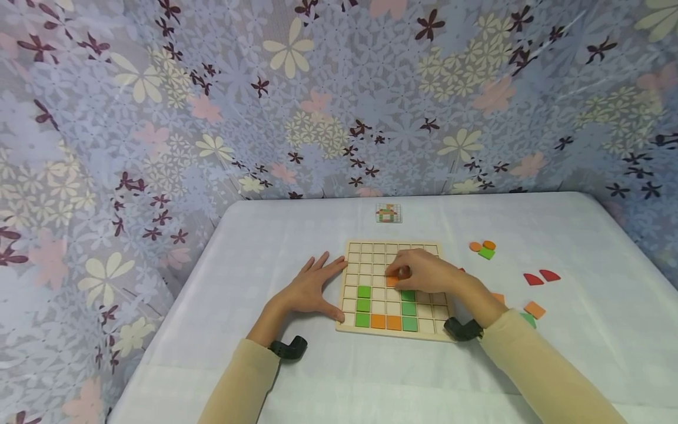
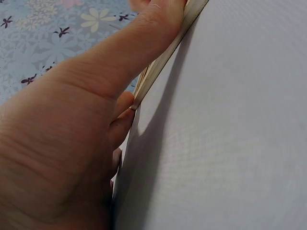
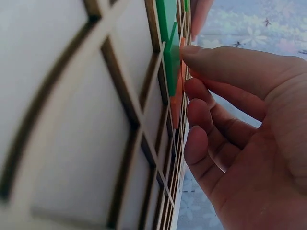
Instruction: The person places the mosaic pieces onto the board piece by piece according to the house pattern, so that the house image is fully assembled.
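A wooden grid board (image 1: 425, 325) lies on the table, seen edge-on in both wrist views. Light green square tiles (image 1: 363, 305) stand in a column at its left, darker green tiles (image 1: 409, 309) in another column. Two orange tiles (image 1: 378, 321) join them along the bottom row. My right hand (image 1: 426, 272) is over the board's middle, pinching an orange square tile (image 1: 392, 281) at a cell with thumb and fingertips; the fingers partly hide it. My left hand (image 1: 307, 288) rests at the board's left edge, fingers spread, the thumb (image 2: 163, 19) touching the rim.
A small pattern card (image 1: 388, 213) lies beyond the board. To the right are orange round pieces (image 1: 475, 247), a light green square (image 1: 487, 252), red quarter-circles (image 1: 533, 279) and an orange square (image 1: 535, 310). My right forearm partly covers a green piece (image 1: 528, 319).
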Tool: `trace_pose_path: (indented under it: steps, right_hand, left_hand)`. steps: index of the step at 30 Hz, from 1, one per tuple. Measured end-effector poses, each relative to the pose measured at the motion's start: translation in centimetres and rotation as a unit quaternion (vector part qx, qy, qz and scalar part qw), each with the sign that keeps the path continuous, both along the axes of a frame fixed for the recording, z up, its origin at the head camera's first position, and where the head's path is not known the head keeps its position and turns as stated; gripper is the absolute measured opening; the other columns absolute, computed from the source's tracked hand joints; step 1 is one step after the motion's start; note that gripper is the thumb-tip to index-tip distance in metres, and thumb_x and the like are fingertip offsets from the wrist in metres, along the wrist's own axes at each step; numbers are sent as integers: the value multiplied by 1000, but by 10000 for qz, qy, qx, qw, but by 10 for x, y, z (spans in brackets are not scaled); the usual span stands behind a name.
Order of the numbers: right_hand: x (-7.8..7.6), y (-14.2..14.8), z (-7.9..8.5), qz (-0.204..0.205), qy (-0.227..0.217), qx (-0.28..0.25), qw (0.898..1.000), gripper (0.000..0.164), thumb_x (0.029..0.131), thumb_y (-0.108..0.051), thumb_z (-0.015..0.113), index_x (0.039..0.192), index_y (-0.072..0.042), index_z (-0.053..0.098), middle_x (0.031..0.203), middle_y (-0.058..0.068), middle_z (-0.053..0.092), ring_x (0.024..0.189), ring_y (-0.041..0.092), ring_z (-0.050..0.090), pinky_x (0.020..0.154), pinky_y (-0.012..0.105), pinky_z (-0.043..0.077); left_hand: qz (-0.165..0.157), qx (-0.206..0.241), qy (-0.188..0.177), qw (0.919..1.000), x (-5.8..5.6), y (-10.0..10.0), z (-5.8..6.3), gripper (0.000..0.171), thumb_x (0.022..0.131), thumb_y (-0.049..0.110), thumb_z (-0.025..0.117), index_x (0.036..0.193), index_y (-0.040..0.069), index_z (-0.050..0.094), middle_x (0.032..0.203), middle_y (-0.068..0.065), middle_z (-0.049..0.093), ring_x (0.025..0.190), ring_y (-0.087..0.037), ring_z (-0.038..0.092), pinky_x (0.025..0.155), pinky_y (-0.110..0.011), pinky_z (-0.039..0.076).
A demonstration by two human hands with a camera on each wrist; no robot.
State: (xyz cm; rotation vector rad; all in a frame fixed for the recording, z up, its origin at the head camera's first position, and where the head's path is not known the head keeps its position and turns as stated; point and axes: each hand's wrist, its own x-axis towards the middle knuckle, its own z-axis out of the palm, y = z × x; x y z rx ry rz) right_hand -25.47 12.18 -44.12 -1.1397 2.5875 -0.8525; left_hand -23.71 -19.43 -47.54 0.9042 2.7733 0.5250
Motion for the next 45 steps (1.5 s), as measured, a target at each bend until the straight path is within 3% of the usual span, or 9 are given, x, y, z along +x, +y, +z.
trace_pose_path:
  steps: [13, 28, 37, 45]
  right_hand:
    - [12, 34, 1, -180, -107, -106, 9997, 25, 88, -14, 72, 112, -14, 72, 99, -6, 64, 80, 11, 55, 69, 28, 50]
    - [26, 80, 3, -950, -385, 54, 9947, 32, 84, -14, 75, 115, -12, 70, 94, -4, 61, 71, 15, 50, 58, 25, 45]
    - [33, 103, -1, -1206, -537, 105, 9912, 36, 83, -18, 77, 118, -15, 68, 95, -6, 61, 79, 16, 52, 64, 25, 47]
    - [32, 128, 4, -1293, -763, 58, 9887, 37, 84, -22, 76, 120, -18, 67, 97, -3, 62, 81, 17, 54, 60, 26, 48]
  left_hand:
    - [32, -67, 4, 10000, 1, 1, 1, 124, 54, 84, 67, 155, 28, 21, 158, 15, 13, 146, -21, -1, 116, -42, -4]
    - [90, -85, -18, 9999, 2, 2, 2, 124, 54, 83, 69, 154, 28, 22, 158, 16, 13, 146, -20, -1, 116, -42, -4]
    - [34, -83, -12, 10000, 3, 1, 0, 123, 55, 83, 68, 154, 27, 22, 158, 15, 14, 146, -21, -1, 116, -43, -3]
    - [62, 18, -53, 10000, 3, 2, 3, 125, 53, 83, 69, 154, 27, 22, 158, 15, 15, 146, -21, -1, 116, -42, -4]
